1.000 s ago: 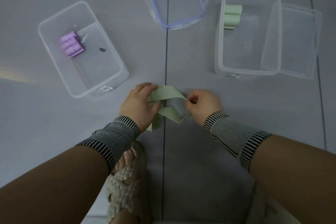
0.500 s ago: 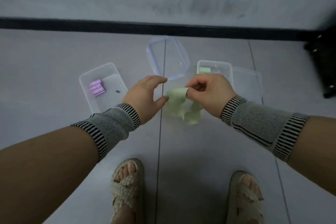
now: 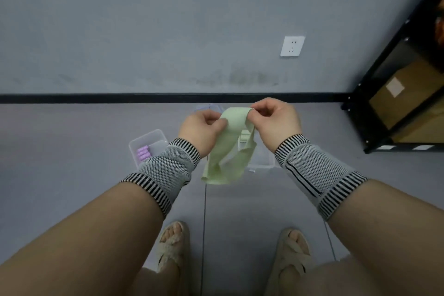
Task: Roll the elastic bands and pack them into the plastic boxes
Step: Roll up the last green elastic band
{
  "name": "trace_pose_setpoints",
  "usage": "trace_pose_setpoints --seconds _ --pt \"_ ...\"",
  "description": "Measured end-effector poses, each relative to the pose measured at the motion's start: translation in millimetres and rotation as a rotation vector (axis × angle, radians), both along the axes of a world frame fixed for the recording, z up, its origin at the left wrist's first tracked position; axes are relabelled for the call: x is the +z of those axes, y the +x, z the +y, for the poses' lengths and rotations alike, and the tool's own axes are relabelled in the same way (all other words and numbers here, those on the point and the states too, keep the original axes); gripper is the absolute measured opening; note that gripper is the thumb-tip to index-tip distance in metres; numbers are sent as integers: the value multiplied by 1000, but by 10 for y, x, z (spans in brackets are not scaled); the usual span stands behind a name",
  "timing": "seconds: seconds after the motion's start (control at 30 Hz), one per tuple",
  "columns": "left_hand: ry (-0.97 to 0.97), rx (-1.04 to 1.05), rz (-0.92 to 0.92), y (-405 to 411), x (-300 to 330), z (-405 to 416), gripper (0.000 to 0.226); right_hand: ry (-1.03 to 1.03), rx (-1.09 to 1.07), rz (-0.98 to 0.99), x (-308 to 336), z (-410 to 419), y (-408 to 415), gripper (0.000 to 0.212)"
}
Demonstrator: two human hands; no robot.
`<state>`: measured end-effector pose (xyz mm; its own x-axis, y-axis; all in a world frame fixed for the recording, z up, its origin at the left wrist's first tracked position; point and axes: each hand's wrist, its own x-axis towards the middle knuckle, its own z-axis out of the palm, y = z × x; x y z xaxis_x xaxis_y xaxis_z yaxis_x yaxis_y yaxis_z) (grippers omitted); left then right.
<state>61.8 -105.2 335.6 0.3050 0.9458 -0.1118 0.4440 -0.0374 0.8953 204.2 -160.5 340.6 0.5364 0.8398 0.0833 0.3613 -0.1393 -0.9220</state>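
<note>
Fingers of both the left hand (image 3: 203,127) and right hand (image 3: 276,120) pinch the pale green elastic band (image 3: 228,151), unrolled in mid-air; purple rolls (image 3: 143,152) already fill the clear plastic box (image 3: 149,138).

wall (image 3: 144,19): grey, white socket (image 3: 292,46) | floor (image 3: 60,151): grey tiles | right: black shelving (image 3: 374,108), possibly cardboard boxes

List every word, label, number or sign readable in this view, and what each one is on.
No text can be read.
Pale label on the cardboard box in the black shelf: too blurred to tell whether it carries print.
Wall socket: only slots, no lettering visible.
Green elastic band, held by both hands: plain.
</note>
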Motion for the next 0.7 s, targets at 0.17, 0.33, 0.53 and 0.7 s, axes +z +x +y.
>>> trace_pose_setpoints --seconds 0.17,0.33,0.53,0.7 --pt "-52 102 -247 -77 230 -283 8 52 2 163 153 -252 -143 7" --pt "-69 109 -346 -138 148 -387 11 -130 121 500 -15 -392 -199 18" --pt "-41 93 -273 -179 17 -299 11 -119 166 729 -78 -322 -109 7" --pt "-47 136 -326 -226 39 -171 10 -82 183 979 -121 -216 30 35"
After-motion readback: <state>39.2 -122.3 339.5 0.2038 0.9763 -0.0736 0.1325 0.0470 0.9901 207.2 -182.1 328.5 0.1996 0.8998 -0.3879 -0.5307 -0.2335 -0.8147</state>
